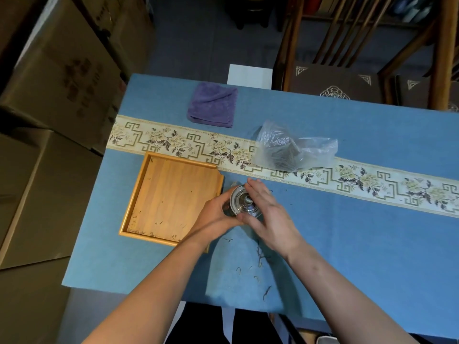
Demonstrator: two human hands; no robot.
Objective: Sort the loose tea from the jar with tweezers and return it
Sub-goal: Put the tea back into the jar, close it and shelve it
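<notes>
A small glass jar with a knobbed glass lid stands on the blue tablecloth just right of the wooden tray. My left hand wraps around the jar's left side. My right hand lies over the lid and the jar's right side, fingers spread across it. A few dark tea scraps lie in the tray, mostly along its near edge. More loose tea strands are scattered on the cloth below my hands. I see no tweezers.
A crumpled clear plastic bag with dark tea inside lies behind the jar on the patterned runner. A folded purple cloth sits at the table's far side. Wooden chairs stand beyond, cardboard boxes to the left.
</notes>
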